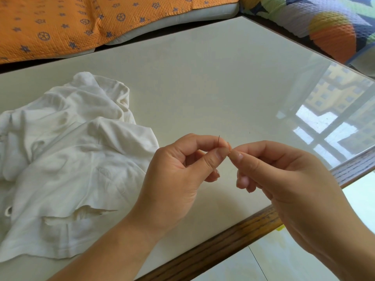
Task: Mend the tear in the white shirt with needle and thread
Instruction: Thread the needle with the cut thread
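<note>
Head view, the only one. Pale glossy worktop (203,88) with a wooden edge (223,246) along the near side; window reflection on its right part. White shirt (71,159) lies crumpled on the worktop's left side, well left of both hands and touched by neither. The tear (91,211) shows as a ragged open gap low on the shirt, near the front hem, facing up. Left hand (178,169) is raised over the worktop just right of the shirt, thumb and forefinger pinching the needle (218,139), which stands nearly upright with its dark upper end poking above the fingers (215,157); the other fingers curl loosely into the palm. Right hand (284,179) comes in from the right, thumb tip and forefinger tip pressed together and touching the left hand's fingertips beside the needle. They probably pinch the thread end, though the thread is too fine to make out here. Remaining right fingers are curled under. Beyond the far edge: an orange quilt (60,23) printed with blue flowers on the left, a multicoloured quilt (324,23) on the right. Pale floor tiles (284,260) below the near edge.
</note>
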{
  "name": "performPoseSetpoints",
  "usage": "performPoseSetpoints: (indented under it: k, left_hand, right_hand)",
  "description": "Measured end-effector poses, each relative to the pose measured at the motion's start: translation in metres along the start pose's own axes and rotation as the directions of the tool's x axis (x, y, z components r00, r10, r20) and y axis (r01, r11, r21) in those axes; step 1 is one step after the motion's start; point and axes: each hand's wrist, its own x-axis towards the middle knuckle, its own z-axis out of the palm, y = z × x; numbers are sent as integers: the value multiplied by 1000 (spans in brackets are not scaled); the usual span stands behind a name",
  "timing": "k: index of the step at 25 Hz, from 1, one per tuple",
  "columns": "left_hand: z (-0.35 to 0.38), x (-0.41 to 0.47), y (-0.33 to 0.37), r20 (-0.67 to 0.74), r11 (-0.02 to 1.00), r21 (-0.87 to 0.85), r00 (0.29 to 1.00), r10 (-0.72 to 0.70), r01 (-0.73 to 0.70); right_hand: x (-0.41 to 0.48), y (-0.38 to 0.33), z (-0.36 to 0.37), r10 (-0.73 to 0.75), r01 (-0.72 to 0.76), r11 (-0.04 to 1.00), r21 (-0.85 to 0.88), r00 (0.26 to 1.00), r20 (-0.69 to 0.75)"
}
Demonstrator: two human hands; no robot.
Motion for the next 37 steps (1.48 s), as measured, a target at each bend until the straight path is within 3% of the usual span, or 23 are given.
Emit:
performPoseSetpoints:
  k: [8, 13, 19, 37]
  left_hand:
    - [1, -2, 2, -42, 1000, 15, 999, -6, 7]
    - [2, -2, 4, 10, 990, -103, 995, -99, 100]
    - [2, -2, 4, 79, 981, -141, 989, -126, 136]
    - [3, -3, 8, 124, 972, -182, 984, -128, 150]
  right_hand:
    - [2, 2, 0, 38, -37, 997, 72, 999, -15]
    - [1, 1, 1, -48, 56, 996, 64, 992, -120]
    - [-2, 0, 2, -144, 145, 989, -2, 981, -128]
    - [-4, -3, 6, -166, 175, 984, 36, 970, -179]
